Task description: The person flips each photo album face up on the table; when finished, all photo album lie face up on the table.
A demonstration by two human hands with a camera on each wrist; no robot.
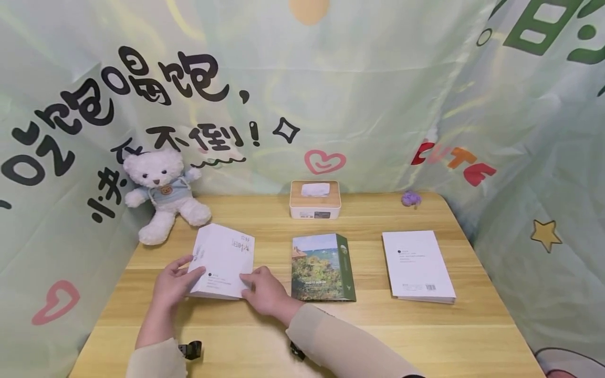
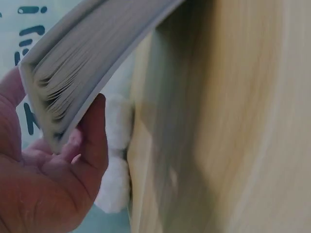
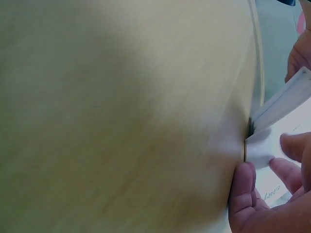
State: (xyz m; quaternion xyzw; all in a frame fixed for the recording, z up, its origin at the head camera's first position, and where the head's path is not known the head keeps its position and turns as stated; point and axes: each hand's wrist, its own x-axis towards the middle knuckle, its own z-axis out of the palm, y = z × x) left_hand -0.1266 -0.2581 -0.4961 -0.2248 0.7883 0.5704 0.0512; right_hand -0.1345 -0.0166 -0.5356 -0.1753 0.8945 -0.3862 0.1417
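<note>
A white photo album (image 1: 224, 262) with handwritten-style lettering stands tilted on the left side of the table, its left side raised. My left hand (image 1: 172, 278) grips that raised side, thumb on one face and fingers on the other. In the left wrist view, the left hand (image 2: 53, 170) wraps the album's spine, and the album's page edges (image 2: 73, 77) fan slightly. My right hand (image 1: 269, 294) pinches the album's lower right edge, with fingertips on the white cover. In the right wrist view, the right hand (image 3: 277, 199) holds the cover near the table.
A green photo album (image 1: 316, 265) with a painted landscape lies mid-table, and another white album (image 1: 418, 265) lies to its right. A white teddy bear (image 1: 165, 194) sits back left. Behind are a tissue box (image 1: 315, 202) and a small purple object (image 1: 410, 198). Printed fabric walls surround the table.
</note>
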